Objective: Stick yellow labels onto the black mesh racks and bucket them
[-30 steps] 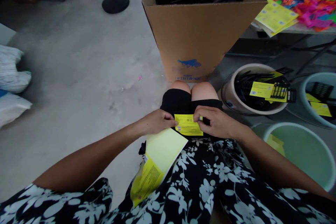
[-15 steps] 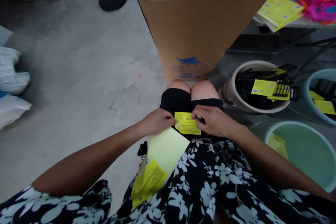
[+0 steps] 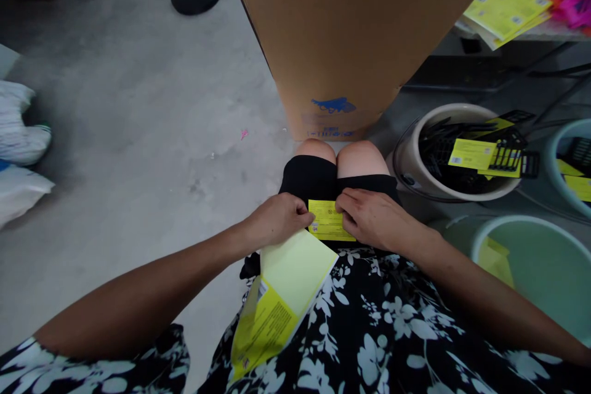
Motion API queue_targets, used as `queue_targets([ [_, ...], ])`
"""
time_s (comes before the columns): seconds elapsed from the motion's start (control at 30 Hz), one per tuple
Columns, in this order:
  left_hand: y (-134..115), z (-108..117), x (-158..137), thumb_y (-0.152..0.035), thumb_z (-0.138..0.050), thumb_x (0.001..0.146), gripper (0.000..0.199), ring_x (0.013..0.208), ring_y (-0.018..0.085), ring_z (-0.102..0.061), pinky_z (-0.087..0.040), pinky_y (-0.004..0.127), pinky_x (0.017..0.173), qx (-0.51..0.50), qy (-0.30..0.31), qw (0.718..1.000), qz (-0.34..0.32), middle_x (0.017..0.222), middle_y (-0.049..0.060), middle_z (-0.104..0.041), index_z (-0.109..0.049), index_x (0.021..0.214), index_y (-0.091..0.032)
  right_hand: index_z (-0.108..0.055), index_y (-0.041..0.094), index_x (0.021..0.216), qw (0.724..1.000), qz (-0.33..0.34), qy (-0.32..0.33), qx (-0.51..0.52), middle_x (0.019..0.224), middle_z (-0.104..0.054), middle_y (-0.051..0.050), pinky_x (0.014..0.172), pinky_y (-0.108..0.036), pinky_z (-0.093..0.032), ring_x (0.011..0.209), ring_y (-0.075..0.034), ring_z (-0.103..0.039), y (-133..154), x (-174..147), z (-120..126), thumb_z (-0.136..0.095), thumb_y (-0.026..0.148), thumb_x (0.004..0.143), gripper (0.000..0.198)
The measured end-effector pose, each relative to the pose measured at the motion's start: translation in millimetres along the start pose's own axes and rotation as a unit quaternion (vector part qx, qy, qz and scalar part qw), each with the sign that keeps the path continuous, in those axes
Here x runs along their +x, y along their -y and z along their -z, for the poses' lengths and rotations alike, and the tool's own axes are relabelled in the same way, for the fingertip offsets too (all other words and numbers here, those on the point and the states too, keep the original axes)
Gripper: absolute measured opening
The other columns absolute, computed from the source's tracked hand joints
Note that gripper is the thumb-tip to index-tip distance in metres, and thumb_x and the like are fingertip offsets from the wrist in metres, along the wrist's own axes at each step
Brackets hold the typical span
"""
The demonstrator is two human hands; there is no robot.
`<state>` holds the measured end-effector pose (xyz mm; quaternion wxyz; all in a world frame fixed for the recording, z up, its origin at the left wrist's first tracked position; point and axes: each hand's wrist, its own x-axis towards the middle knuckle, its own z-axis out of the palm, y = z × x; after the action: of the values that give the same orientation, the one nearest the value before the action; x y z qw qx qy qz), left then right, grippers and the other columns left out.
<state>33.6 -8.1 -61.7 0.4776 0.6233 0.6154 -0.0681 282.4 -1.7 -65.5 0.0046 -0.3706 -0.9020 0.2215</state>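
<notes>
Currently, label (image 3: pixel 327 225) over lap (image 3: pixel 308 176), between hands. Left hand (image 3: pixel 281 219) curled, thumb and finger pinching label's left edge. Right hand (image 3: pixel 370 217) bent over right end; fingertips hidden, cannot tell whether gripping. Sheet (image 3: pixel 298 268) just below left hand.

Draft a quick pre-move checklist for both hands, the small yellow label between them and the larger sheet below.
1. Left hand at the left edge of the small yellow label: ok.
2. Right hand at its right side: ok.
3. Label printed side up: ok, print and small symbols face the camera.
4. Whole label visible: not ok, the right hand's fingers cover its upper right part.
5. Firm grip on both sides: cannot tell, the contact is too small to judge.
6. Larger sheet clear of the left hand: cannot tell, its top edge meets the hand in this view, but contact is unclear.
</notes>
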Motion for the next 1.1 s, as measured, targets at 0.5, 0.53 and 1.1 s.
queue_targets([
  [0.5, -9.8, 10.0, -9.0, -0.054, -0.059, 0.089, 0.041, 0.055, 0.015, -0.046, -0.026, 0.032, 0.056, 0.111, -0.023, 0.993, -0.012, 0.063, 0.001, -0.061, -0.057, 0.064, -0.022, -0.066, 0.021, 0.104, 0.995, -0.056, -0.014, -0.085, 0.104, -0.063, -0.012, 0.064, -0.034, -0.038, 0.088, -0.025, -0.059, 14.7, -14.9, 4.5, -0.054, 0.025, 0.103, 0.013],
  [0.53, -7.3, 11.0, -11.0, -0.054, -0.059, 0.090, 0.042, 0.055, 0.015, -0.046, -0.026, 0.032, 0.056, 0.107, -0.021, 0.994, -0.014, 0.062, 0.000, -0.060, -0.056, 0.063, -0.022, -0.067, 0.020, 0.103, 0.994, -0.063, -0.025, -0.088, 0.106, -0.064, -0.013, 0.067, -0.036, -0.041, 0.091, -0.026, -0.059, 15.1, -18.4, 5.2, -0.054, 0.027, 0.103, 0.015],
  [1.1, 0.1, 9.7, -27.0, -0.061, -0.074, 0.080, 0.040, 0.067, 0.020, -0.056, -0.023, 0.032, 0.058, 0.212, 0.002, 0.977, -0.040, 0.077, 0.000, -0.068, -0.056, 0.084, -0.026, -0.038, 0.014, 0.163, 0.987, -0.103, -0.098, -0.074, 0.168, -0.037, -0.021, 0.126, -0.070, -0.013, 0.159, -0.041, -0.024, -0.7, -50.8, -45.7, -0.052, 0.055, 0.104, 0.073],
])
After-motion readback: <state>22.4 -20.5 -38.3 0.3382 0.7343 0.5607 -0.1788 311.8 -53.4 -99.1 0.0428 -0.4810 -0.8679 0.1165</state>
